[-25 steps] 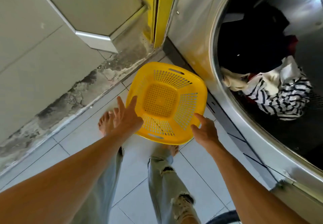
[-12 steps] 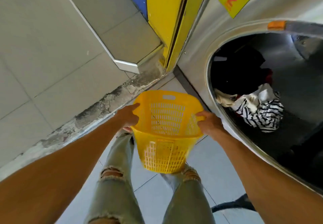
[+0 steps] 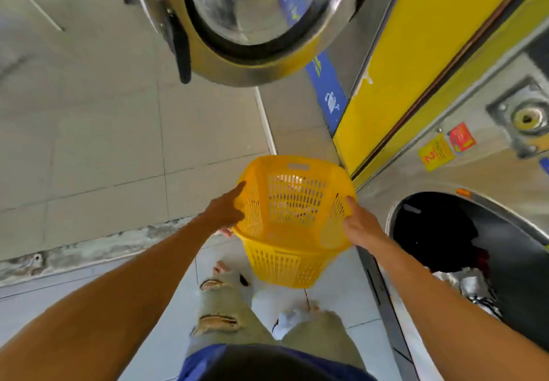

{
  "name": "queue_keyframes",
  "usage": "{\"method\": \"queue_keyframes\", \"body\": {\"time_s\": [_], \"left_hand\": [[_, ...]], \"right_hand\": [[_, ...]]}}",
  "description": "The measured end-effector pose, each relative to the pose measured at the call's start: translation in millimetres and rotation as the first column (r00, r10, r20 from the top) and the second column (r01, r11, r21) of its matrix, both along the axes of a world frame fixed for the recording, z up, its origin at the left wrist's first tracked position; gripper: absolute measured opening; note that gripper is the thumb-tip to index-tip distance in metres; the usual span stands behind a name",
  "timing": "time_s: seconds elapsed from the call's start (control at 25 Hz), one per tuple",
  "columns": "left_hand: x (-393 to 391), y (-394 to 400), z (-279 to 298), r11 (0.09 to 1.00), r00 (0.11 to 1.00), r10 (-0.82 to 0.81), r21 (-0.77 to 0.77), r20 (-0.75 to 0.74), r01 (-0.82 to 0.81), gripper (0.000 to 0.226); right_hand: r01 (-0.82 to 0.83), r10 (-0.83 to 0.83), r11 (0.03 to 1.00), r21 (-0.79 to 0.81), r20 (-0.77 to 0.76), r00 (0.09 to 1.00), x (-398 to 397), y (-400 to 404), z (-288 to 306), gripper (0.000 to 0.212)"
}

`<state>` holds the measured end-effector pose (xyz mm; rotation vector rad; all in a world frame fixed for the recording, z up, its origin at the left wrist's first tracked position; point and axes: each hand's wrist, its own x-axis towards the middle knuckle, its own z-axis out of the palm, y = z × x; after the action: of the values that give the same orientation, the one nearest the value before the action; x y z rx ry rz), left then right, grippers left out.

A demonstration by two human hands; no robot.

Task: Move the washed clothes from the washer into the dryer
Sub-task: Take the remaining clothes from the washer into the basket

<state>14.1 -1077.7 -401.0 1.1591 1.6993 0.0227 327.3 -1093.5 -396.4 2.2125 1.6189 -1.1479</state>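
Nothing moved yet: clothes sit in the washer drum at lower right, basket empty. Your left hand & right hand each grip a basket side, held off the floor. Open door overhangs up front; floor to the left is free.

A yellow panel is seen beside a blue sticker. Pale floor tiles are bordered by a grey tiled wall with a crumbling base.
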Motion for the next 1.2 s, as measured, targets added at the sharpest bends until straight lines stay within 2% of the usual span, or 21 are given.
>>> {"method": "queue_keyframes", "body": {"time_s": [0.2,0.4,0.72,0.84,0.96,1.2], "left_hand": [[-70,4,34,0.998,0.997,0.029,0.066,-0.074,-0.024,0.086],[-186,7,65,0.989,0.985,0.115,0.112,-0.128,-0.101,0.088],[-347,23,113,0.909,0.922,0.379,0.218,-0.080,-0.354,0.078],[-384,45,122,0.872,0.886,0.457,0.232,-0.073,-0.431,0.077],[-408,79,121,0.846,0.848,0.510,0.261,-0.144,-0.464,0.077],[-464,173,113,0.862,0.817,0.500,0.249,-0.288,-0.441,0.076]], "right_hand": [[-0.134,0.131,0.985,0.107,0.037,0.991,-79,36,33,0.070],[-0.315,0.317,0.929,0.195,0.021,0.948,-200,85,65,0.066],[-0.486,0.510,0.827,0.282,-0.014,0.860,-378,164,113,0.064],[-0.465,0.502,0.831,0.306,-0.051,0.863,-426,195,118,0.065],[-0.432,0.465,0.843,0.322,-0.032,0.885,-468,225,111,0.065],[-0.387,0.416,0.885,0.259,-0.064,0.907,-528,312,94,0.069]]}}
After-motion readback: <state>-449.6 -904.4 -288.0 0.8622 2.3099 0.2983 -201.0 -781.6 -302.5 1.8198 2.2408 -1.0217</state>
